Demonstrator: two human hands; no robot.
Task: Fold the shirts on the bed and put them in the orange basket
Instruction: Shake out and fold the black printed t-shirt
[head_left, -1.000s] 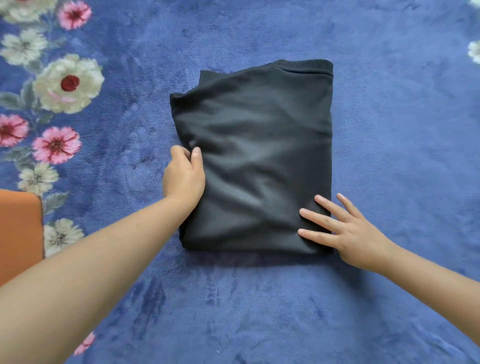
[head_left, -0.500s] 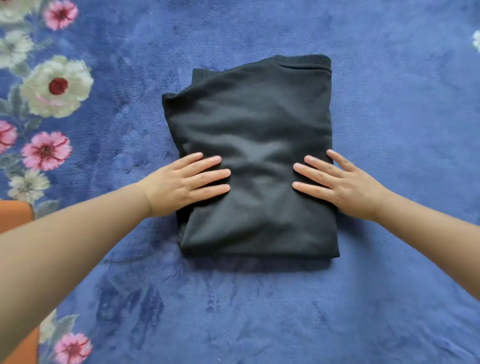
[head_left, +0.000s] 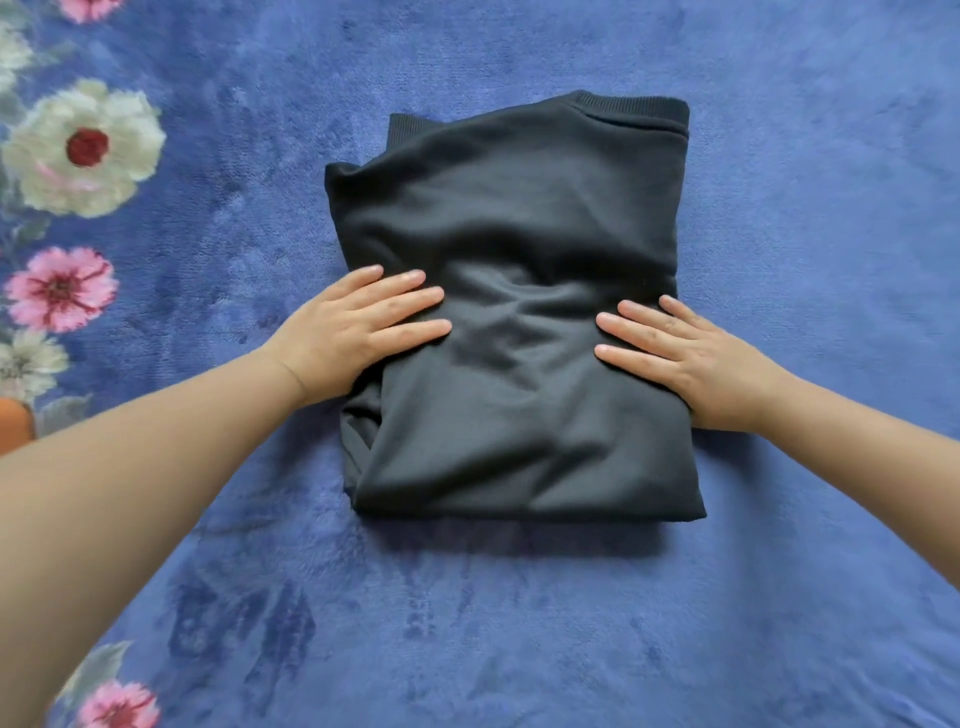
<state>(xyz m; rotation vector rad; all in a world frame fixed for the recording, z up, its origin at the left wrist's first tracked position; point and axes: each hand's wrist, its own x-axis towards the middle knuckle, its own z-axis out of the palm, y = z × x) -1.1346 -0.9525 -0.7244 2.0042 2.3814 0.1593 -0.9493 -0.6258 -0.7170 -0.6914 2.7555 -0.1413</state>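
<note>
Overhead, in the head view, a black shirt (head_left: 514, 322) was seen folded into a thick, roughly rectangular bundle lying flat on a blue plush bedspread (head_left: 779, 597). Its ribbed collar (head_left: 631, 106) was turned toward the far edge, and soft creases were gathered across its middle. The left hand (head_left: 358, 332) was laid flat on the bundle's left side, its fingers (head_left: 405, 306) straight, slightly spread and pressed onto the cloth. The right hand (head_left: 696, 358) was laid flat on the right side in the same way, fingers pointed inward toward the other hand, with a band of wrinkled cloth between the 2. Nothing was gripped by either. White and pink flowers (head_left: 83, 148) were printed along the bedspread's left border. A small orange patch, probably the orange basket (head_left: 14, 421), was glimpsed at the left edge behind the left forearm, well apart from the shirt.
</note>
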